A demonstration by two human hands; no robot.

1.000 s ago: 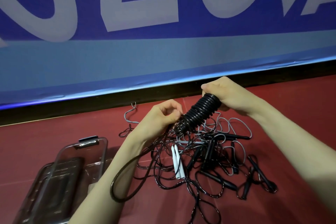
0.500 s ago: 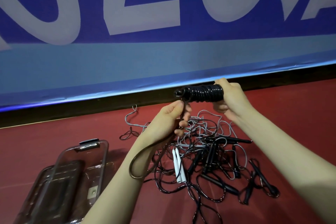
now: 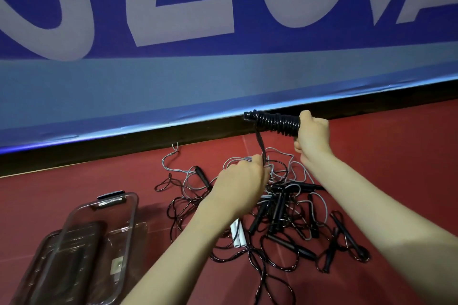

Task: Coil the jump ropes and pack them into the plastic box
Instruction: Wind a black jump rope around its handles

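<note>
Right hand (image 3: 312,131), right of centre, upper half of frame: fingers curled round one end of a black jump rope wound into a tight coil (image 3: 273,122). The coil lies roughly level in the air and points toward frame left, in front of the dark strip at the foot of the wall.

One black strand (image 3: 260,146) drops from the coil's left end down to the left hand (image 3: 244,181), near frame centre. Left hand fingers are closed on that strand; strand runs nearly straight between coil and hand. Fingertips face away from the camera, so exact finger placement cannot be made out.

Below and between both forearms: a loose tangle of jump ropes (image 3: 277,218) on the red floor (image 3: 396,161), black cords mixed with grey ones, several black handles among them. A pair of white handles (image 3: 238,235) lies side by side, partly covered by the left forearm.

Lower left of frame: clear plastic box (image 3: 133,215), open, standing on the floor well apart from the coil and left of the tangle. Its lid (image 3: 49,250) overlaps it on the left side; whether it leans or lies flat cannot be told. No rope visible inside the box.

Upper half of frame: blue banner (image 3: 223,82) with large pale letters.
</note>
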